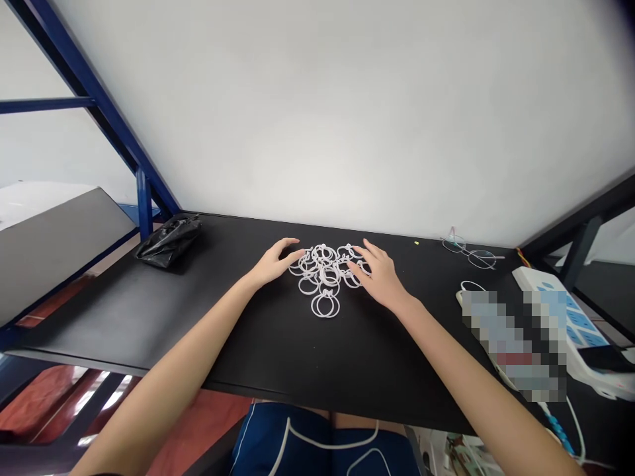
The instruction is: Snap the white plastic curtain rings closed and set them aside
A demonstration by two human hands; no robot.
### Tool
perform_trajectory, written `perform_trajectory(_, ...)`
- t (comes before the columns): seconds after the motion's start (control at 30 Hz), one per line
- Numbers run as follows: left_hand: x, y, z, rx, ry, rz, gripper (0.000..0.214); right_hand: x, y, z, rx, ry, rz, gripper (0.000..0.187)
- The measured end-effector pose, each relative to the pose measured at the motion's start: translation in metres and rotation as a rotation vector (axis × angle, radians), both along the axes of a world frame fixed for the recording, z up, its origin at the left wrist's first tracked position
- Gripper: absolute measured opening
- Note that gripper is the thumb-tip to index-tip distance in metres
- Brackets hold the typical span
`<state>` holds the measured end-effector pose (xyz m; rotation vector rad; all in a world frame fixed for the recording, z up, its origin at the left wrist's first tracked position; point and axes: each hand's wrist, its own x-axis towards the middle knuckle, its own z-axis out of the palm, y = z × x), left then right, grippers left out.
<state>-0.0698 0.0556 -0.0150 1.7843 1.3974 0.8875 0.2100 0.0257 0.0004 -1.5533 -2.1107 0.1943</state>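
A loose heap of several white rings [330,276] lies on the black tabletop [278,337], many overlapping one another. They look like curtain rings with a small eyelet on each. My left hand [274,262] rests at the heap's left edge, fingers apart, its thumb against the outer rings. On the opposite side my right hand [380,271] spreads its fingers over the rightmost rings and partly hides them. Neither hand is closed round a ring. Two overlapping rings [325,305] stick out at the near side of the heap.
A crumpled black plastic bag [171,239] sits at the far left. To the right are eyeglasses [469,252], a blurred-out device [513,344] with a cable, and a white power strip [570,317]. A white wall [322,119] rises behind; blue frame posts [143,201] stand left.
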Motion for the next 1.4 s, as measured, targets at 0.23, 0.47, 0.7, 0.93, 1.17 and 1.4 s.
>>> perform_trajectory(0.23, 0.010, -0.015, 0.008, -0.009, 0.088, -0.223, 0.078, -0.009, 0.017, 0.002, -0.142, -0.226, 0.088, 0.051)
perform_trajectory(0.47, 0.019, -0.014, 0.003, -0.083, -0.102, -0.218, 0.069, -0.012, -0.019, 0.013, 0.005, -0.037, 0.072, 0.053)
perform_trajectory(0.7, 0.015, -0.014, 0.005, -0.071, -0.107, -0.223, 0.064, -0.035, -0.053, 0.009, -0.068, 0.040, 0.422, 0.066)
perform_trajectory(0.93, 0.011, -0.003, -0.007, -0.042, -0.161, -0.199, 0.059, -0.029, -0.047, 0.000, 0.028, 0.133, 0.405, 0.026)
perform_trajectory(1.17, 0.005, 0.002, -0.011, 0.088, -0.017, -0.142, 0.039, -0.019, -0.040, -0.001, 0.052, 0.187, 0.315, 0.025)
perform_trajectory(1.4, 0.006, -0.001, -0.006, 0.162, 0.019, -0.166, 0.026, -0.018, -0.038, -0.003, 0.084, 0.272, 0.280, 0.021)
